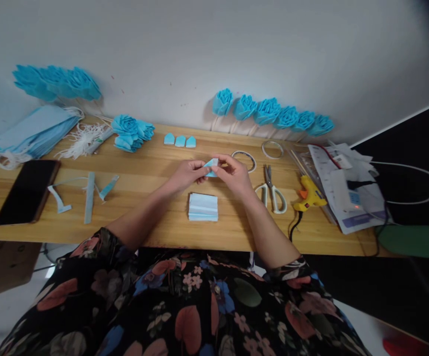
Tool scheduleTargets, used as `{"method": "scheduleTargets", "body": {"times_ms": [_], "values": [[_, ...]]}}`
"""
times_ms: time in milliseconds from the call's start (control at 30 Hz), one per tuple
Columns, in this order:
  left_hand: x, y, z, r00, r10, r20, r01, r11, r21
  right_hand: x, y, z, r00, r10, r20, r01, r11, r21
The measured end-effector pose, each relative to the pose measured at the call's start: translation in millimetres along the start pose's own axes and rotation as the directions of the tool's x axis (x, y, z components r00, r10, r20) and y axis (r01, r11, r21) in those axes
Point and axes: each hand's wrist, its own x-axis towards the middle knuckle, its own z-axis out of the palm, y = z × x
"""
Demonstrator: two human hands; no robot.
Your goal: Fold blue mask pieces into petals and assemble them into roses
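Observation:
My left hand and my right hand meet over the middle of the wooden table. Both pinch a small light-blue folded piece between their fingertips. Just below them lies a stack of light-blue cut squares. Three finished folded blue pieces sit in a row farther back.
Scissors, a yellow glue gun and two tape rings lie right of my hands, then papers. A black phone, blue strips and face masks lie left. Blue fabric roses line the wall.

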Motion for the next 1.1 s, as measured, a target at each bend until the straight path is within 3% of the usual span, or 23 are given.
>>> {"method": "scheduleTargets", "body": {"times_ms": [133, 267, 467, 600, 733, 900, 1000, 1100], "values": [[1, -1, 1, 0.999, 0.004, 0.04, -0.005, 0.999, 0.04, -1, -2, 2, 0.998, 0.023, -0.055, -0.026, 0.998, -0.059], [0, 0, 1, 1.0, -0.007, 0.01, 0.007, 1.0, 0.017, -2, -6, 1, 0.993, -0.093, -0.078, 0.081, 0.986, -0.144], [0, 2, 0, 0.998, -0.055, -0.025, 0.052, 0.995, -0.088, 1, -5, -8, 0.929, -0.366, 0.056, 0.36, 0.859, -0.363], [-1, 2, -1, 0.999, -0.045, -0.018, 0.042, 0.989, -0.141, 2, -2, -10, 0.902, -0.419, 0.102, 0.418, 0.791, -0.447], [-1, 2, -1, 0.999, -0.033, -0.014, 0.03, 0.987, -0.159, 2, -4, -9, 0.895, -0.434, 0.103, 0.432, 0.786, -0.442], [1, -1, -1, 0.999, -0.028, -0.019, 0.024, 0.984, -0.179, -1, -10, -8, 0.939, -0.333, 0.093, 0.345, 0.892, -0.292], [1, 0, 0, 0.999, -0.019, -0.043, 0.013, 0.988, -0.153, -2, -11, -8, 0.984, -0.164, 0.065, 0.17, 0.981, -0.096], [-1, 3, 0, 0.998, -0.018, -0.058, 0.011, 0.993, -0.12, -1, -8, -8, 1.0, -0.007, 0.029, 0.006, 0.998, 0.067]]}}
